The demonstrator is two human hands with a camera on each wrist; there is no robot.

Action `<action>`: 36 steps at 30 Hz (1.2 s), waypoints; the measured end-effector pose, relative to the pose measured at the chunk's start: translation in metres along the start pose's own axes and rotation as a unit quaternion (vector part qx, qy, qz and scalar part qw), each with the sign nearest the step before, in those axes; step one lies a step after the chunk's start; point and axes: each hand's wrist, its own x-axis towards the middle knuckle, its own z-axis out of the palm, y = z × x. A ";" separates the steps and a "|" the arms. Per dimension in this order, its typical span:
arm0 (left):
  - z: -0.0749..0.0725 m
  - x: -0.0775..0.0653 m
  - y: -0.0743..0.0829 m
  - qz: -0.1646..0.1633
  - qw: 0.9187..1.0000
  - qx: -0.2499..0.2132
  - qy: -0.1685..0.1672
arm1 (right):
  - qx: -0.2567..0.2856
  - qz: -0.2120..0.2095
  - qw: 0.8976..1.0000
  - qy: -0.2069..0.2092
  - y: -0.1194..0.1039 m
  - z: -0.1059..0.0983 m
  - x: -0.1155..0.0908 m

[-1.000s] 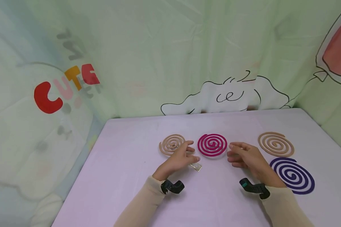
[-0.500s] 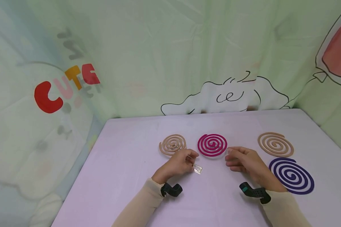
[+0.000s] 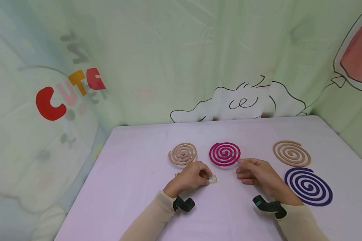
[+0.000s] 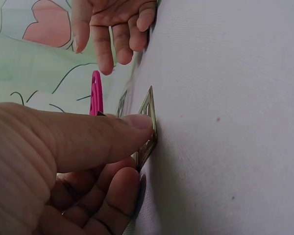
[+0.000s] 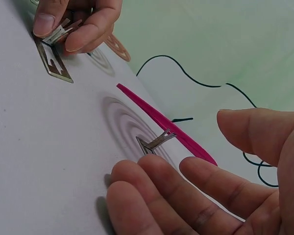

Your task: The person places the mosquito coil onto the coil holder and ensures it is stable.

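Observation:
My left hand (image 3: 193, 175) pinches the upright prongs of a small metal mosquito coil stand (image 3: 213, 179) between thumb and fingers. In the right wrist view the flat base of that stand (image 5: 54, 62) shows just over the cloth. A magenta mosquito coil (image 3: 225, 153) lies level on another metal stand (image 5: 159, 141), raised above the table, as the right wrist view shows. Beside the coil's right edge, my right hand (image 3: 256, 172) has relaxed, slightly bent fingers with nothing in them. A bit of another metal piece (image 3: 177, 174) peeks out behind my left hand.
A tan coil (image 3: 183, 154) sits left of the magenta one. Another tan coil (image 3: 292, 153) and a dark purple coil (image 3: 309, 186) lie to the right, the purple one near my right wrist. Printed curtains stand behind the pale cloth-covered table (image 3: 123, 187).
My left hand has come down from beside the left tan coil, curled its fingers and pinched the stand, which has shifted slightly right. My right hand has drifted slightly left and nearer.

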 end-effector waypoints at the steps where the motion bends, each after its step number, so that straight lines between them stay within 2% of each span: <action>1: 0.000 0.000 0.000 0.002 1.000 0.005 0.000 | 0.000 0.000 1.000 -0.002 0.000 0.000 0.000; 10: 0.003 0.001 0.003 0.013 1.000 0.009 -0.021 | 0.004 0.004 1.000 -0.018 -0.001 0.004 -0.002; 17: 0.007 0.003 0.009 0.037 0.999 0.000 -0.039 | 0.000 0.001 0.999 -0.049 0.000 0.009 -0.003; 25: 0.012 0.009 0.019 0.074 0.994 0.016 -0.084 | 0.017 0.001 0.995 -0.098 0.002 0.014 -0.003; 30: 0.016 0.013 0.022 0.090 0.992 0.014 -0.089 | 0.004 -0.008 0.994 -0.110 0.004 0.015 -0.003; 36: 0.019 0.014 0.026 0.092 0.992 -0.012 -0.085 | -0.005 -0.013 0.992 -0.128 0.007 0.017 -0.003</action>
